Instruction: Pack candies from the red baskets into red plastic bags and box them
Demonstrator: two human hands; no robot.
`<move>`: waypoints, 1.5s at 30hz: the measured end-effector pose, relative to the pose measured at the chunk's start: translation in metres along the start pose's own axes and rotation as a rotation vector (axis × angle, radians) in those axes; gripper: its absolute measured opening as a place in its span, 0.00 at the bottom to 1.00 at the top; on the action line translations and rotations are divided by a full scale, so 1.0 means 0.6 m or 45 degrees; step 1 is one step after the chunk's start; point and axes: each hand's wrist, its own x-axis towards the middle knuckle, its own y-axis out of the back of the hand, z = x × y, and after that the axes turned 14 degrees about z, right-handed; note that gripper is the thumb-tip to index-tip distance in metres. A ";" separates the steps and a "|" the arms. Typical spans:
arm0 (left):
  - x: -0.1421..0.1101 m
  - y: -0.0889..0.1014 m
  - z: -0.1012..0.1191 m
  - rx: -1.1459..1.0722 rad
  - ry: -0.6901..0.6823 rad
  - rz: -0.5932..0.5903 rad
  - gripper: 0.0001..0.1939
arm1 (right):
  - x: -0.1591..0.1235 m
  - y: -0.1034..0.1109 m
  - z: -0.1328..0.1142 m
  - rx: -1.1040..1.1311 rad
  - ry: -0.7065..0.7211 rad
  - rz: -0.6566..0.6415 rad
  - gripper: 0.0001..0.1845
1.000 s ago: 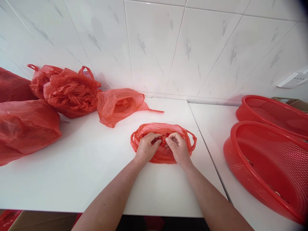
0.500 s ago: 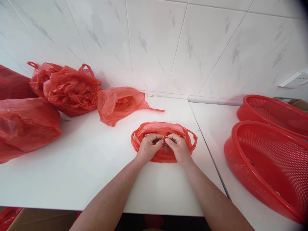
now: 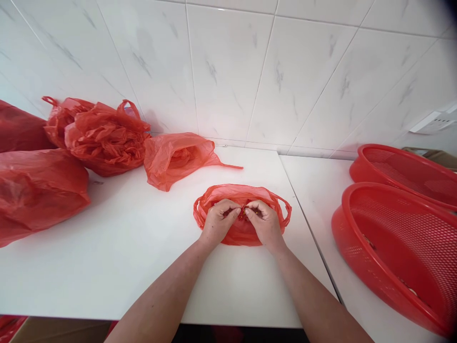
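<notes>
A small red piece (image 3: pixel 243 212), too tiny to identify, is over the open bag (image 3: pixel 244 237), pinched between the fingertips of the left hand (image 3: pixel 218 222) and right hand (image 3: pixel 264 223). Behind the open bag, to its left, lies a limp bag (image 3: pixel 157 166); two baskets (image 3: pixel 342 226) stand to its right, and a tiled wall (image 3: pixel 228 66) rises behind it.

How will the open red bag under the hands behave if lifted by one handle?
The red bag will probably be floppy, since its film looks thin and creased. Lifted by its right handle alone, it may tip and spill, as its mouth gapes. Weight is harder to judge: the left hand and right hand partly hide what lies inside.
</notes>
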 end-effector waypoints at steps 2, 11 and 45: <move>0.000 0.000 -0.003 0.032 0.023 0.012 0.06 | -0.002 -0.001 -0.003 -0.045 0.039 0.012 0.05; -0.007 -0.007 -0.005 0.251 -0.109 0.082 0.09 | -0.012 -0.013 0.001 -0.132 0.245 0.074 0.06; -0.002 -0.002 0.005 0.514 -0.190 -0.062 0.10 | -0.005 -0.017 0.000 -0.219 0.292 -0.024 0.08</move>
